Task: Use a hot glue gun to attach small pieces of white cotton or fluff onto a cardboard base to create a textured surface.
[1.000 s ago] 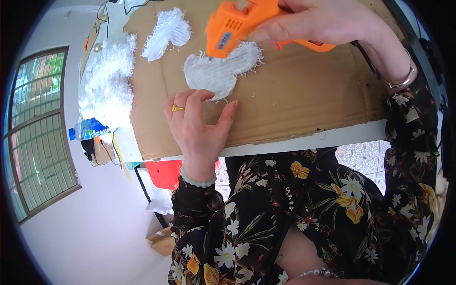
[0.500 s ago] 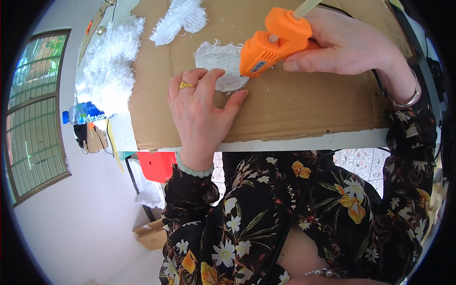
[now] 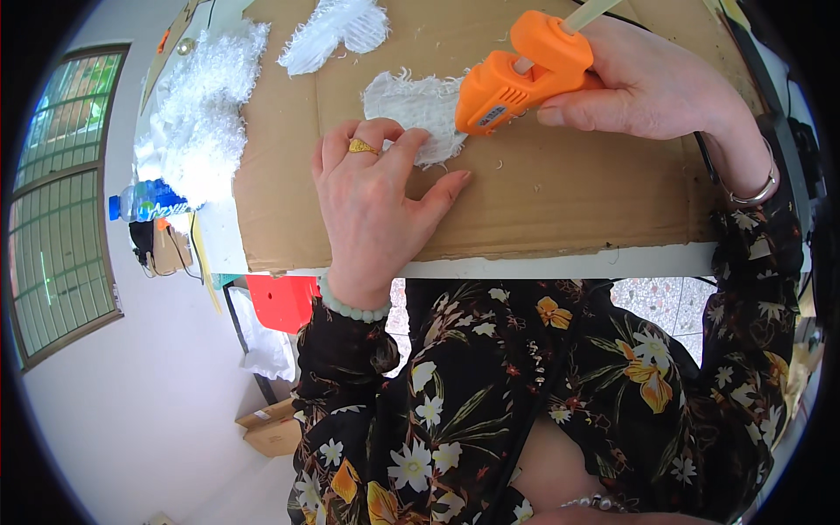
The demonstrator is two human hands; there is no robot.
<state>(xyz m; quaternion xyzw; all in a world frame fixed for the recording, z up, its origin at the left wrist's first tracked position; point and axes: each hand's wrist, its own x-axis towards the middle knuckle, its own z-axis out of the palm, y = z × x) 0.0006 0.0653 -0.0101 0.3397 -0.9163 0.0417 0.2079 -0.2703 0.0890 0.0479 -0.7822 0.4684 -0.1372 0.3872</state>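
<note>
An orange hot glue gun (image 3: 518, 80) is gripped in my right hand (image 3: 652, 83), its nozzle hidden behind its front end at the right edge of a frayed white cloth piece (image 3: 411, 101). From its back sticks a pale glue stick (image 3: 588, 12). My left hand (image 3: 372, 192) rests at the near left side of that cloth, thumb and fingers apart, fingertips on or just beside it. I cannot tell whether they press on the cloth. A second frayed white piece (image 3: 337, 35) lies farther back on the left.
Brown cardboard (image 3: 560, 210) covers the white table. Along its left edge sits a heap of fluffy white material (image 3: 206, 114), with a blue-labelled plastic bottle (image 3: 149, 201) beside it. A red stool or box (image 3: 282, 302) stands below, and a cardboard box (image 3: 269, 429) lies on the floor.
The glue gun and my right hand have shifted slightly right in the picture. My left hand's fingers have moved a little around the near edge of the cloth.
</note>
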